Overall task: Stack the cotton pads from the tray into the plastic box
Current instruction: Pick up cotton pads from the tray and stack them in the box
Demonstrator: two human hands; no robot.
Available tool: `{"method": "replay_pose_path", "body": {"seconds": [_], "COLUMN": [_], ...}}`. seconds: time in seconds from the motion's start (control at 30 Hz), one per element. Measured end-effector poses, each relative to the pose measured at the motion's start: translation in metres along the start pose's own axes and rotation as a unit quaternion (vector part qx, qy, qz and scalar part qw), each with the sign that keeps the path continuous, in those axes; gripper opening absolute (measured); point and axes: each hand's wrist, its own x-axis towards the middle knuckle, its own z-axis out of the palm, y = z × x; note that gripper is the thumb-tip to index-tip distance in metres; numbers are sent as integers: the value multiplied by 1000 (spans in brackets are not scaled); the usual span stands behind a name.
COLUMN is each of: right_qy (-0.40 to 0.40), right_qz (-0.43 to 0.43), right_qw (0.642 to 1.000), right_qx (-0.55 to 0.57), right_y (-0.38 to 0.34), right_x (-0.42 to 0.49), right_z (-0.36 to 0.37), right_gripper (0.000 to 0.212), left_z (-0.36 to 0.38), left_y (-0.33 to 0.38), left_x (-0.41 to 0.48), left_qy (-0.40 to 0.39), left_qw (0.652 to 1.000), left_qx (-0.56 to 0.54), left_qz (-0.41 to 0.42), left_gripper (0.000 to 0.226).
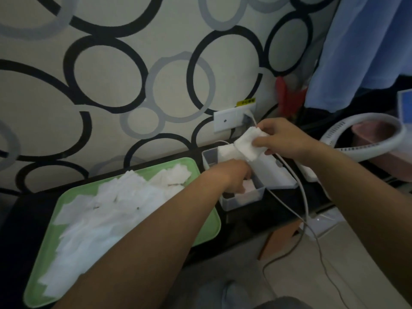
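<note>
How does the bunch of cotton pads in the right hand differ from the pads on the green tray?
The held pads are a small bunch pinched in the right hand; the tray pads lie loose and overlapping. The held pads hang over the plastic box; the tray pads rest on the green tray beside it, far more numerous. Both are white and squarish.

Right hand [287, 141] pinching cotton pads [247, 142], left hand [234, 175] in plastic box [243, 200], tray [207, 233] beside

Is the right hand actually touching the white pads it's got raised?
Touching. The head view shows the right hand pinching the cotton pads, thumb pressed on their front, above the plastic box.
</note>
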Motion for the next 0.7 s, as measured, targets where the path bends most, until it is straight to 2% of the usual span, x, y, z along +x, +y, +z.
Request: {"method": "replay_pose_path", "body": {"seconds": [0.13, 0.27, 0.47, 0.57, 0.7], "right_qy": [-13, -13, -18, -21, -61], "right_qz": [-6, 0, 5, 3, 0], "right_qw": [1000, 1000, 1000, 1000, 998], "right_qx": [7, 19, 18, 21, 22], "right_y": [5, 9, 7, 4, 5], "right_x": [1, 0, -5, -7, -12], "right_z": [-3, -3, -3, -5, -12], "right_gripper": [7, 13, 17, 18, 15], "left_z": [3, 6, 9, 7, 6], "left_y": [1, 2, 3, 2, -5], "left_x": [4, 5, 2, -2, -10], "left_qy": [4, 9, -29, -19, 18], "left_qw": [1000, 1000, 997, 998, 994], "left_qx": [5, -10, -49, -54, -100], "left_qz": [-1, -6, -45, -40, -42], "left_gripper": [36, 35, 49, 50, 40]}}
